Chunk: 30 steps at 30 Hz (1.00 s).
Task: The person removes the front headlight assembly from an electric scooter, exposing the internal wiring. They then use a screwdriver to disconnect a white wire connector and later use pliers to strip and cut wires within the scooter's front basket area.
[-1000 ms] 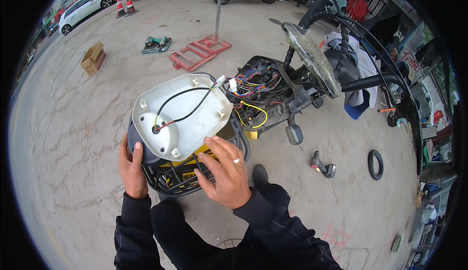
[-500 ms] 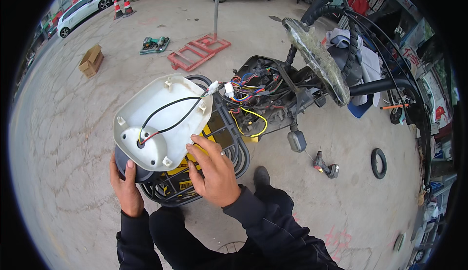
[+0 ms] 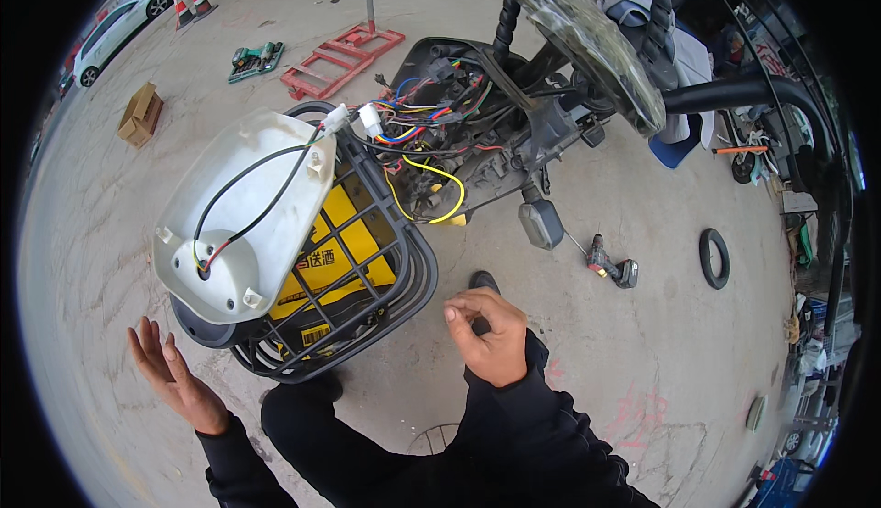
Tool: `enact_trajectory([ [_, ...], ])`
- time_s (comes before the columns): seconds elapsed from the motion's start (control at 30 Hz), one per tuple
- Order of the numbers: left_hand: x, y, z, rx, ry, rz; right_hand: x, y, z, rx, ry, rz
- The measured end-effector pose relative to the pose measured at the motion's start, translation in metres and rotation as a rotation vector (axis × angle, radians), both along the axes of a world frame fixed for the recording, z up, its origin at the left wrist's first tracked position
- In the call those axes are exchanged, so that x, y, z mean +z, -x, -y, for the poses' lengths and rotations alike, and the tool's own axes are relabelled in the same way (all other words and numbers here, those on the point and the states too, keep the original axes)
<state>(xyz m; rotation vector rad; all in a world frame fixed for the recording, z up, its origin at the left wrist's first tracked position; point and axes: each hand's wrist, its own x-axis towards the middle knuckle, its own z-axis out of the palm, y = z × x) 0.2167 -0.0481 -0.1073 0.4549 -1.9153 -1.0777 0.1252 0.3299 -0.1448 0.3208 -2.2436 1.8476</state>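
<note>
My left hand (image 3: 184, 381), open with spread fingers, is just below the lower left of a white plastic shell (image 3: 248, 141), apparently clear of it. The shell has cables through a round hub and rests with a dark cap (image 3: 206, 332) on a black metal rack (image 3: 418, 265) over a yellow printed panel (image 3: 335, 228). My right hand (image 3: 486, 338) is right of the rack, holding nothing, fingers loosely curled with a gap to the thumb. Coloured wires and connectors (image 3: 372, 121) join the shell to the exposed innards of a two-wheeler (image 3: 541, 132), whose mirror (image 3: 539, 223) hangs near the drill.
A drill (image 3: 601, 260) and tyre (image 3: 713, 260) lie on the concrete to the right. Farther back are a red stand (image 3: 335, 63), tool case (image 3: 257, 63), cardboard box (image 3: 139, 115), cones (image 3: 197, 3) and white car (image 3: 115, 35). Black frame tubes (image 3: 734, 90) arch at upper right.
Both my hands have let go of the shell and cap: the left moved left and down, the right moved right. The vehicle and shell appear higher and farther left as the view shifted.
</note>
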Motion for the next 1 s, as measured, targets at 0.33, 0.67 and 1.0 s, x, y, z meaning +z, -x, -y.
enact_trajectory([
  [0.33, -0.164, -0.111, 0.058, -0.018, -0.305, 0.692, -0.041, 0.017, -0.038, -0.21, -0.125, 0.095],
  [0.67, -0.079, -0.069, -0.055, -0.47, 0.312, 0.816, -0.034, -0.003, -0.036, -0.107, -0.208, -0.002],
  [1.0, -0.135, 0.033, -0.141, -0.965, 0.69, 0.817, -0.027, 0.025, -0.048, 0.095, -0.516, 0.102],
])
